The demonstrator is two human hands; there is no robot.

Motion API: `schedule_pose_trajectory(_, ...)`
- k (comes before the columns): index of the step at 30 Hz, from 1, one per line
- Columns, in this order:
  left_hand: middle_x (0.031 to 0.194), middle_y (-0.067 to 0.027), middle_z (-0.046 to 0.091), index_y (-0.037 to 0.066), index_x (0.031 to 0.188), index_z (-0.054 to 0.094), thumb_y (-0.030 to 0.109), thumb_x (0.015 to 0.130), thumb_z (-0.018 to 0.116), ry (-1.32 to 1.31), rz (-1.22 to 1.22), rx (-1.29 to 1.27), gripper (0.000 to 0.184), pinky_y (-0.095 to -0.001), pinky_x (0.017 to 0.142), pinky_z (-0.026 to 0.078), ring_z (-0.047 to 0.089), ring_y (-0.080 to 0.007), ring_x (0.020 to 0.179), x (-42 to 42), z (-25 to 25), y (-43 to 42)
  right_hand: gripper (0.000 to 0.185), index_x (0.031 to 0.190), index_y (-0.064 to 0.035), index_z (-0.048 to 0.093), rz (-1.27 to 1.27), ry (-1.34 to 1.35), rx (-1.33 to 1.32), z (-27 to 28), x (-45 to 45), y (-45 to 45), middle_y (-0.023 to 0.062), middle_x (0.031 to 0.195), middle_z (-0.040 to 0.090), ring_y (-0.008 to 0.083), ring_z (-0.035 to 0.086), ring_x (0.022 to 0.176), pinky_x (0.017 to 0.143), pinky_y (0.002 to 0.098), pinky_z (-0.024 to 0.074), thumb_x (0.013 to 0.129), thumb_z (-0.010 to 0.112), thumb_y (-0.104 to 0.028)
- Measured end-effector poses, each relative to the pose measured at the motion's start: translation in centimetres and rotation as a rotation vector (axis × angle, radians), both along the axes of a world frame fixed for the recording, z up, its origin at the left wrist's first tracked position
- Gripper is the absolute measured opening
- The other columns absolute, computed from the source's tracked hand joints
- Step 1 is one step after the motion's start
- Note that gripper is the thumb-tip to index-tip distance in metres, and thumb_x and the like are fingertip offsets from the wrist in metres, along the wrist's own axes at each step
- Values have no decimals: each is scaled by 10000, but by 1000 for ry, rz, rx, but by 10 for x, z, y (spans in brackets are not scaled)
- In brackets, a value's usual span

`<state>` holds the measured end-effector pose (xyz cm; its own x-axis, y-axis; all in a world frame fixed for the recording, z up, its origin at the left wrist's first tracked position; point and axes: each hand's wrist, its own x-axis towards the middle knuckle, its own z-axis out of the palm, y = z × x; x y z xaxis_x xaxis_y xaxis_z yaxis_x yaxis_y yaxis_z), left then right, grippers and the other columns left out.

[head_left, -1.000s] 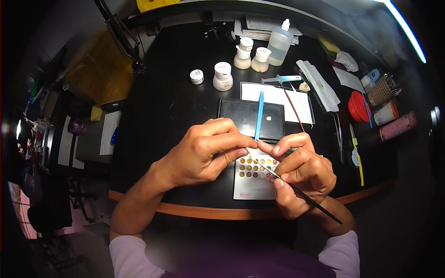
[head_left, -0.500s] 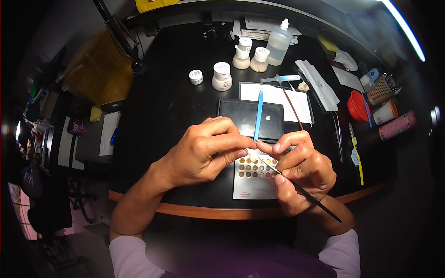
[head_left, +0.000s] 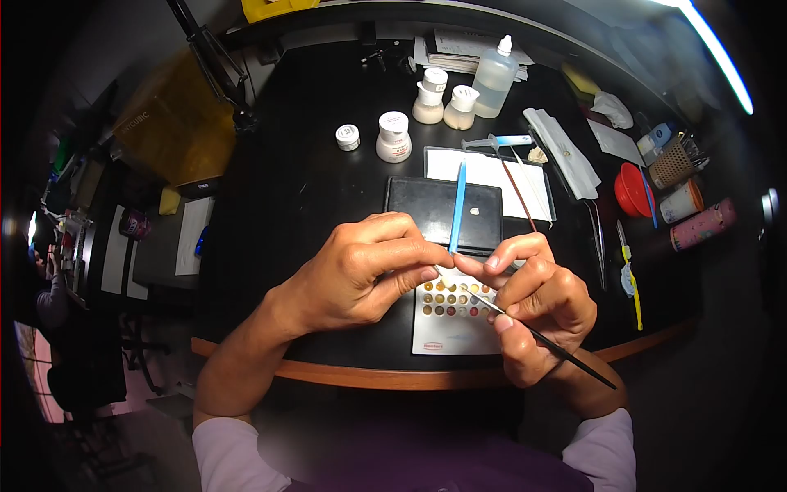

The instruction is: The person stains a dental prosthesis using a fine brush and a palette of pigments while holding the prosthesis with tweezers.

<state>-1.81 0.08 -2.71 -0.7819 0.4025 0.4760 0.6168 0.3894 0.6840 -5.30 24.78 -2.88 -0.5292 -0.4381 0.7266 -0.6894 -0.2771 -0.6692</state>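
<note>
My left hand (head_left: 373, 266) pinches, between thumb and forefinger, a thin holder with a small pale tooth-shaped piece (head_left: 448, 282) at its tip. My right hand (head_left: 545, 307) grips a fine brush (head_left: 545, 340) with a dark handle, its tip close to the pale piece; whether they touch I cannot tell. The two forefingers meet at their tips. Beneath the hands lies a white shade card (head_left: 447, 334) with rows of coloured round spots, partly covered. Behind them a blue stick (head_left: 458, 205) crosses a black case (head_left: 410, 197) with a small pale chip (head_left: 475, 211) on it.
White-capped jars (head_left: 393, 138) and a clear squeeze bottle (head_left: 494, 82) stand at the back. A syringe (head_left: 508, 141) lies by a white pad (head_left: 447, 164). To the right are tweezers (head_left: 597, 238), a yellow tool (head_left: 633, 287) and a red bowl (head_left: 631, 190). The wooden table edge (head_left: 361, 377) runs in front.
The brush has drawn slightly right and away from the pale piece, its handle end swinging outward. My right hand has shifted a little right; my left hand is nearly still.
</note>
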Motion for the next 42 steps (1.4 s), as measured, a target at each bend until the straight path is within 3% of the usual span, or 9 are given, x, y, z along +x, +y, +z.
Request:
schedule_pose_trajectory(4, 891, -71, 664, 28, 1152, 792, -10, 952, 733, 4, -6, -4, 212, -293, 646, 514, 646, -145, 752, 0, -1, 0, 129, 887, -16, 522, 37, -27, 64, -1, 2, 3, 110, 817, 595, 247, 543, 1067, 992, 574, 639, 854, 585, 92)
schedule_pose_trajectory(13, 874, -67, 661, 34, 1157, 792, 3, 956, 735, 4, -7, -13, 211, -300, 630, 498, 632, -147, 736, -1, 0, 0, 152, 901, -24, 557, -19, 61, 64, -1, 0, -3, 109, 809, 667, 258, 592, 1034, 929, 480, 671, 859, 661, 80)
schedule_pose_trajectory(19, 862, -62, 652, 36, 1154, 794, 9, 956, 737, 19, -5, -7, 208, -300, 615, 483, 616, -142, 712, -1, 0, 1, 144, 880, -14, 558, 7, 57, 79, 0, -1, -1, 113, 800, 650, 260, 595, 1037, 963, 522, 658, 839, 646, 93)
schedule_pose_trajectory(22, 862, -61, 651, 35, 1153, 794, 9, 956, 737, 11, -4, -5, 207, -299, 614, 483, 614, -142, 710, -1, -1, 1, 210, 800, -30, 567, -2, -4, 18, 1, 0, 0, 87, 745, 654, 305, 686, 954, 881, 444, 625, 727, 706, 109)
schedule_pose_trajectory(28, 859, -61, 647, 31, 1148, 793, 11, 956, 738, 27, 2, -7, 200, -301, 616, 480, 610, -145, 716, -1, 2, 2, 214, 814, -22, 586, -53, 25, -17, -4, 1, -7, 95, 757, 665, 307, 689, 961, 883, 447, 625, 724, 722, 115)
schedule_pose_trajectory(31, 862, -61, 649, 29, 1145, 792, 11, 956, 739, 19, -1, -9, 198, -302, 617, 479, 609, -147, 719, -1, 1, 1, 165, 877, -15, 569, -38, 85, 70, -1, 0, -4, 109, 803, 658, 264, 609, 1023, 917, 493, 677, 824, 662, 110)
schedule_pose_trajectory(34, 865, -62, 650, 30, 1146, 792, 13, 956, 741, 14, 3, -8, 197, -301, 619, 481, 611, -146, 718, 0, 2, 1, 162, 868, -11, 571, -28, 104, 77, 1, -1, -4, 107, 798, 661, 265, 618, 1012, 922, 497, 677, 812, 656, 115)
schedule_pose_trajectory(37, 864, -62, 648, 29, 1147, 792, 15, 958, 740, 14, 3, -5, 196, -301, 622, 486, 615, -145, 721, 0, 2, 1, 216, 797, -20, 584, -63, 93, 33, -2, 0, -5, 96, 756, 660, 316, 695, 954, 854, 435, 620, 701, 731, 107)
schedule_pose_trajectory(42, 865, -62, 645, 28, 1147, 793, 12, 957, 740, 15, 1, -2, 198, -300, 629, 493, 620, -144, 726, 0, 1, 1, 206, 810, -20, 578, -9, 49, 16, 1, 0, 0, 86, 747, 645, 316, 686, 945, 855, 440, 623, 711, 719, 93)
